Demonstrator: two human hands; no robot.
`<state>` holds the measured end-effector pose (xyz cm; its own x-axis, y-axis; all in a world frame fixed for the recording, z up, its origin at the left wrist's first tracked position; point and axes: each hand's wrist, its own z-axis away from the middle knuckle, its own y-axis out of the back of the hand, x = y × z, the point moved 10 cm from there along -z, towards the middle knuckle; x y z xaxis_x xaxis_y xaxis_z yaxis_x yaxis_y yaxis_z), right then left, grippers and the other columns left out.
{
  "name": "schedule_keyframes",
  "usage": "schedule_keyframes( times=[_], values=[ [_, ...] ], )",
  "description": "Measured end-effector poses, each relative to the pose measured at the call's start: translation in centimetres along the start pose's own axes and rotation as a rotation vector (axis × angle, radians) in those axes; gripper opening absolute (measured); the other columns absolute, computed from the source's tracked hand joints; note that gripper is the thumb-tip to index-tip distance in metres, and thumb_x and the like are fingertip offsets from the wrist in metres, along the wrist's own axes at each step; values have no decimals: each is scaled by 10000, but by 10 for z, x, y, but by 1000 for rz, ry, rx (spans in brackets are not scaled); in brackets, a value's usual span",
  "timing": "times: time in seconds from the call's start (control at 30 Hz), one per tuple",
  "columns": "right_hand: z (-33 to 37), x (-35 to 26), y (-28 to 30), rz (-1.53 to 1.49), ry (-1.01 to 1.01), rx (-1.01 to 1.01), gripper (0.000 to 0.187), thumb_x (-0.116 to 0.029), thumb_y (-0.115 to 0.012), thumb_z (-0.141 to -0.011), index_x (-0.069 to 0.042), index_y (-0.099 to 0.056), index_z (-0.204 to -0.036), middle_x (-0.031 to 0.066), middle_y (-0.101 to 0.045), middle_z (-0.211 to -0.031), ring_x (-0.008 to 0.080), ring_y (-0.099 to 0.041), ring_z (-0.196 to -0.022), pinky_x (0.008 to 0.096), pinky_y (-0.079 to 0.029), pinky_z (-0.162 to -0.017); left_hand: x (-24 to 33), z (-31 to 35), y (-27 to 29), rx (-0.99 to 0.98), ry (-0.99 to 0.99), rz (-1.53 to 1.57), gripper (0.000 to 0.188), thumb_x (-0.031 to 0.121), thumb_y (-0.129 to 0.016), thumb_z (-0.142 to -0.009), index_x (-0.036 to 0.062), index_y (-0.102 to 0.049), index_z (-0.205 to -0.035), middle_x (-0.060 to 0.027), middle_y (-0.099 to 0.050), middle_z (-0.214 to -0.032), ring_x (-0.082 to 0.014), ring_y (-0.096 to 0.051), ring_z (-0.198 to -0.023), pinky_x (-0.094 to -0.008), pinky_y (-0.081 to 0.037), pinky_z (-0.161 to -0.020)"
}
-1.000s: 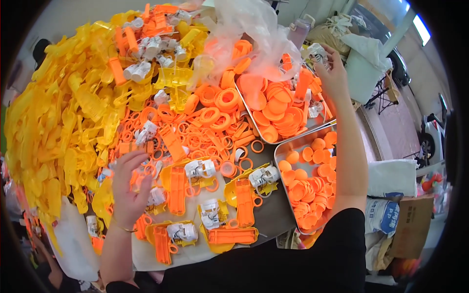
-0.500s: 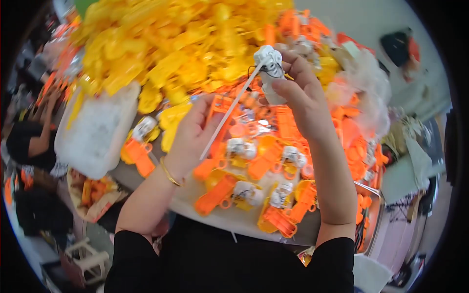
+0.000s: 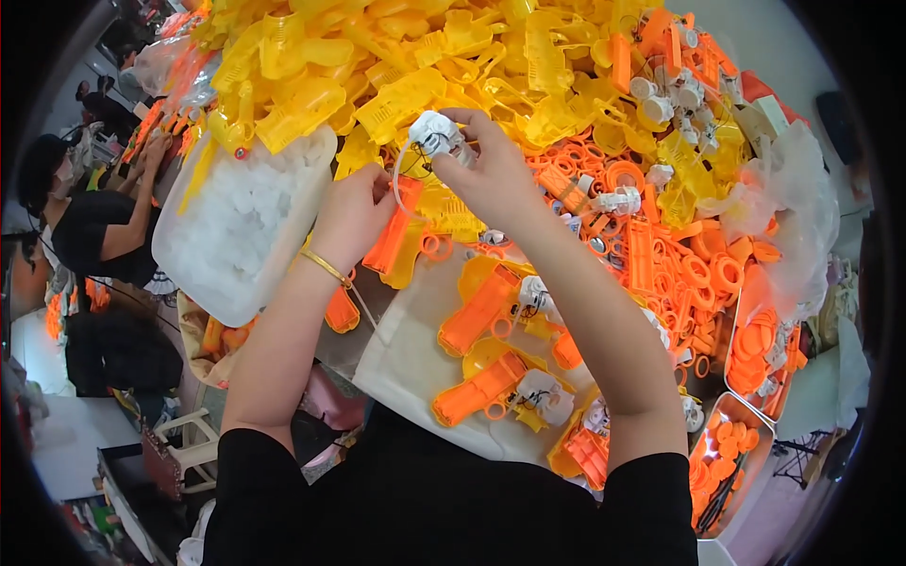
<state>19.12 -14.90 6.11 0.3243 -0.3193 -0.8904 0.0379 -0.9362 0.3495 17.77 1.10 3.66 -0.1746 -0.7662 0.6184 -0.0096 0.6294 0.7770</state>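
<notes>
Up near the yellow heap, my right hand [image 3: 479, 162] grips a small white plastic mechanism [image 3: 436, 132] with thin dark wires. A narrow white tube [image 3: 397, 170] curves down from it to my left hand [image 3: 357, 215]. The left thumb and fingers are pinched at the tube's lower end. Just beside those fingers is an orange elongated housing [image 3: 392, 236] over a yellow shell; whether they touch it I cannot tell. On the pale board [image 3: 401, 354] below lie several sets, each with a yellow shell, an orange housing [image 3: 479, 389] and a white mechanism [image 3: 545, 396].
Yellow shells [image 3: 406, 104] are heaped at the far side. A white tub [image 3: 236, 226] of translucent pieces stands at left. Orange rings and parts [image 3: 698, 274] pile up at right, by a metal tray [image 3: 722, 462] and a clear plastic bag [image 3: 802, 217]. Another person [image 3: 104, 222] works far left.
My view has shifted, so the table sits further right and lower. Both hands have moved left relative to the parts. The white tube, straight before, is now bent between my hands.
</notes>
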Motion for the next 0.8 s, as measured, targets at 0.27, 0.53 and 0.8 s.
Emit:
schedule_keyframes(
  times=[0.27, 0.53, 0.8],
  values=[
    [2, 37, -5, 49, -88, -68, 484, -194, -636, -788, -39, -492, -1223, 143, -603, -1064, 203, -609, -930, 308, -480, -808, 0, -2, -22, -26, 36, -254, 177, 200, -620, -760, 39, -567, -811, -158, -614, -716, -349, -603, -690, -429, -473, -613],
    [6, 28, -4, -60, -106, -161, 487, -185, -652, -792, -45, -493, -1230, 132, -610, -1057, 191, -608, -926, 307, -480, -809, -8, 6, -19, -107, 60, -117, 243, 167, -640, -759, 41, -573, -955, -128, -608, -793, -321, -599, -778, -410, -486, -704],
    [2, 24, -6, 23, -64, -226, 488, -165, -647, -794, -38, -488, -1238, 131, -609, -1085, 177, -603, -949, 302, -482, -809, 11, 8, -19, -65, -220, -282, 330, 106, -624, -768, 23, -560, -1081, -142, -579, -924, -328, -554, -928, -387, -461, -818]
  ],
)
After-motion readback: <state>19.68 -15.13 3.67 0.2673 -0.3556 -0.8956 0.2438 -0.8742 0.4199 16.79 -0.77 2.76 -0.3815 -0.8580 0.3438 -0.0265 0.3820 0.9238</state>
